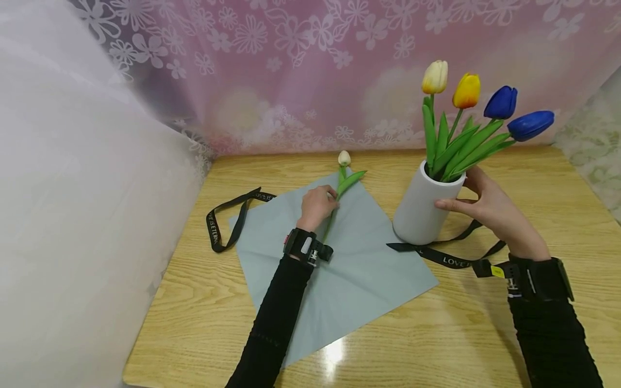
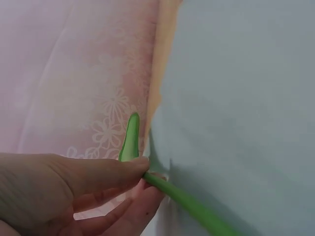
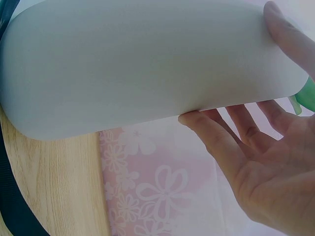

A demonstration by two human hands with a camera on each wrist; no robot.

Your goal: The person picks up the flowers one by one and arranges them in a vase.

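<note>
My left hand [image 1: 317,207] pinches the green stem [image 2: 189,204] of a white tulip [image 1: 344,158] between thumb and fingers. This tulip lies over a grey-blue sheet [image 1: 368,269], its bloom toward the back edge of the table. To the right, my right hand [image 1: 502,215] grips a white vase [image 1: 421,210] near its rim, the thumb [image 3: 288,34] on one side and the fingers [image 3: 214,135] on the other. Several tulips stand in the vase: a cream one [image 1: 434,78], a yellow-orange one [image 1: 467,91] and two blue ones [image 1: 502,102]. Their lower stems are hidden inside it.
A black lettered ribbon [image 1: 213,226] emerges at the sheet's left side, and its other end [image 1: 448,261] lies by the vase base. The wooden table [image 1: 194,318] meets a pink flowered curtain [image 1: 310,81] at the back. White cloth [image 1: 87,215] hangs at the left.
</note>
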